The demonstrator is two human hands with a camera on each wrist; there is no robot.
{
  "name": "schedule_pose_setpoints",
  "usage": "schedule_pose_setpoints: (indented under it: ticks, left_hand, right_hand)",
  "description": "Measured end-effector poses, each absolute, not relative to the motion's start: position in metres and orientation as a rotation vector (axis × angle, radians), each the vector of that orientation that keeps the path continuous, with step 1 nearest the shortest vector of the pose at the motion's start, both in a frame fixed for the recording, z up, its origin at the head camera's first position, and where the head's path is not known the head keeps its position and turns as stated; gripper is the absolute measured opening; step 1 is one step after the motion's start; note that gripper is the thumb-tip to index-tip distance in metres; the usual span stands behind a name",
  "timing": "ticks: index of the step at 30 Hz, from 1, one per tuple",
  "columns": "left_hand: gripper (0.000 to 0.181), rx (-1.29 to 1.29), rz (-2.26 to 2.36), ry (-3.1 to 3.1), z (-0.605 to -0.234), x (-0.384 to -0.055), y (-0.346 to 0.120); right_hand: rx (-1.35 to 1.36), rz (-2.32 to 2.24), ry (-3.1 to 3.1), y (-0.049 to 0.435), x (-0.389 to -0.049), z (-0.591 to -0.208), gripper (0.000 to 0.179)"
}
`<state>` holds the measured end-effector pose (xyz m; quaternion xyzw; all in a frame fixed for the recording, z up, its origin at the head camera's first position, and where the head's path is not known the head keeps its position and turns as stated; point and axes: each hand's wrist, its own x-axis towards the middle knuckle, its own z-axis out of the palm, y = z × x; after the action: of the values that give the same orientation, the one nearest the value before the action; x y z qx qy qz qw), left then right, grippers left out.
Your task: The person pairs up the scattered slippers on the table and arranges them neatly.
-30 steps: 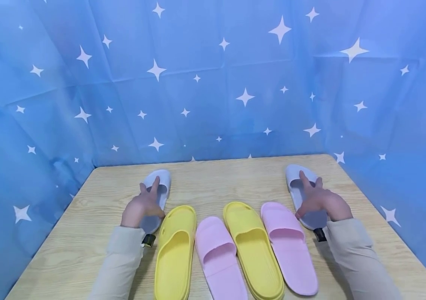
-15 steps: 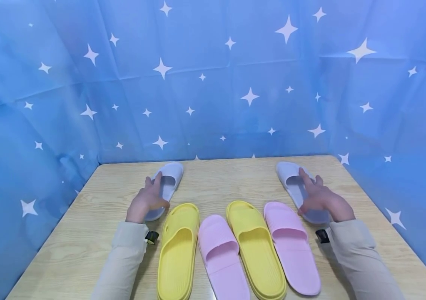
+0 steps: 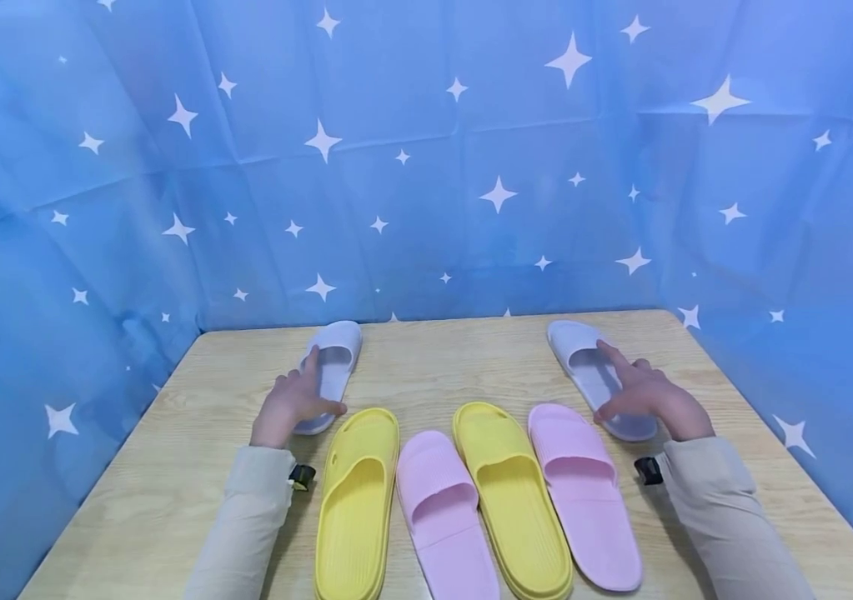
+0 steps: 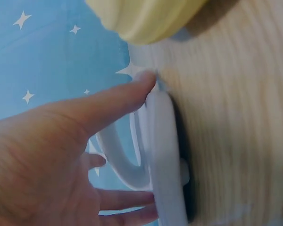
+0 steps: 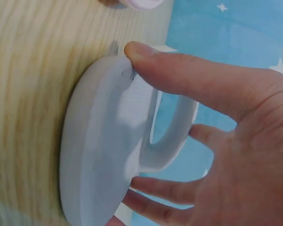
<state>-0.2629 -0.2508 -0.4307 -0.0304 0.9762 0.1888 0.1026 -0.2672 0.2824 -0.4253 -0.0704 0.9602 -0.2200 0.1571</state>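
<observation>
My left hand (image 3: 294,404) spreads over the heel half of a pale lavender-white slipper (image 3: 335,367) at the back left of the table. In the left wrist view its thumb is stretched out at the slipper's edge (image 4: 161,136), with the fingers apart behind. At the back right, my right hand (image 3: 647,396) spans the matching slipper (image 3: 593,371). The right wrist view shows the thumb at one edge of this slipper (image 5: 101,132) and fairly straight fingers along the opposite edge. Both slippers lie sole down, toes toward the back and angled slightly.
Nearer me, a yellow slipper (image 3: 354,508), a pink slipper (image 3: 447,521), a second yellow slipper (image 3: 512,500) and a second pink slipper (image 3: 584,500) stand in a row on the wooden table (image 3: 133,500). A blue star-patterned curtain (image 3: 426,167) hangs behind.
Both lavender-white slippers have slid toward the back edge and inward, the left one turning slightly. My hands have shifted little, and the left thumb now spreads wider. The head view has shifted slightly.
</observation>
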Motion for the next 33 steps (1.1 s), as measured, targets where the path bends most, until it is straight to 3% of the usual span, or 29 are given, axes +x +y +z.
schedule_pose_setpoints:
  ticks: [33]
  left_hand:
    - [0.129, -0.064, 0.553, 2.872, -0.433, -0.266, -0.25]
  right_hand:
    - [-0.266, -0.644, 2.788, 0.286, -0.272, -0.435, 0.129]
